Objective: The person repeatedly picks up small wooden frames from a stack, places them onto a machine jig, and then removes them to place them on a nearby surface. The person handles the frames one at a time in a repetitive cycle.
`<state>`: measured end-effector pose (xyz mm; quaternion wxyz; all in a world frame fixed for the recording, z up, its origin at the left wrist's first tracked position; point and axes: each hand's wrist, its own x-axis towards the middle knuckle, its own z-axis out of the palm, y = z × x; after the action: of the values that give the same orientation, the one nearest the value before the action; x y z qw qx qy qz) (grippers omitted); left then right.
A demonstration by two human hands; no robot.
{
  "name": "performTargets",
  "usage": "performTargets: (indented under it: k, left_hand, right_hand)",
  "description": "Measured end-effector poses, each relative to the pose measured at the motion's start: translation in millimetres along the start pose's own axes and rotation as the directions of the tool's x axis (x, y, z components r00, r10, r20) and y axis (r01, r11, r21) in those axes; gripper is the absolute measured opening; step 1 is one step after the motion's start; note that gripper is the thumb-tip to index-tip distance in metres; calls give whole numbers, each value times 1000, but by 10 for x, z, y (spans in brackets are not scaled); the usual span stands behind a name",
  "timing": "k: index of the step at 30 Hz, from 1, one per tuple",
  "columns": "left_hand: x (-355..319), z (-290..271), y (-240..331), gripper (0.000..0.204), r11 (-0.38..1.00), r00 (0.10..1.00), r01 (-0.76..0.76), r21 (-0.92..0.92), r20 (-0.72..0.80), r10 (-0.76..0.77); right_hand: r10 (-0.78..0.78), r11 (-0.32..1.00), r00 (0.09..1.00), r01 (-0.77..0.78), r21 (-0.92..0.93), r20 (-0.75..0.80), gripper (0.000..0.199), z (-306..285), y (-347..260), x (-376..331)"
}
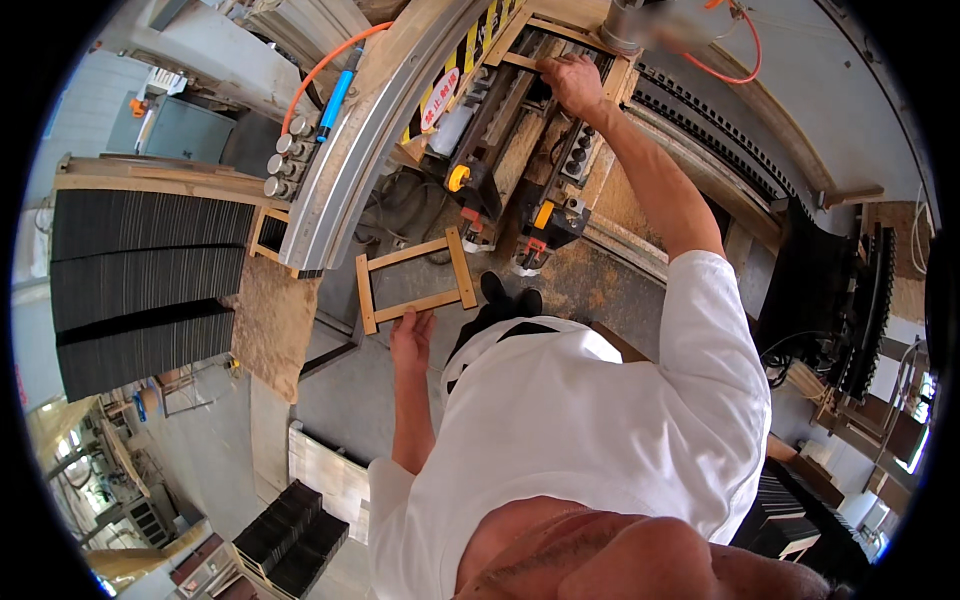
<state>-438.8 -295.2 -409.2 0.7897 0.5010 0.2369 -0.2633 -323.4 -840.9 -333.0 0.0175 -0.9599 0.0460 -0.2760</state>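
My left hand [411, 342] grips the near bar of a small rectangular wooden frame [428, 302], with the thumb and fingers at its edge. The frame hangs above the floor, left of my shoes, its side bars jutting past the cross bars. Up at the machine, my right hand [574, 86] is closed on the near bar of another wooden frame [519, 62], which lies across the far end of the machine's two rails. My right fingertips are partly hidden. Below that frame are rail ends with a yellow knob [459, 178] and a yellow block [543, 214].
Tall stacks of thin black pieces [150, 250] stand at the left, beside a wooden board [275, 320]. A grey metal beam [350, 160] with a striped warning strip slants along the machine's left. Black toothed strips [865, 310] stand at the right. Sawdust lies on the floor.
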Motion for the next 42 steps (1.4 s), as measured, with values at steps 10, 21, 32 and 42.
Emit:
performTargets:
  k: [10,21,32,42]
  left_hand:
    - [175,-330,-197,25,999,992,17,36,-122,-13]
    - [227,-511,-104,26,994,989,-42,97,-140,55]
    - [201,-1153,789,27,957,946,-281,72,-147,289]
    - [1280,-2207,2344,26,922,890,-359,148,-242,386]
  right_hand:
    - [22,999,996,-18,-37,84,21,-27,22,24]
    - [86,996,983,-82,-36,160,19,-132,-64,43]
    - [264,963,925,-236,-131,274,30,-113,-109,118]
    - [510,764,851,-383,519,-124,27,-916,-1606,-8]
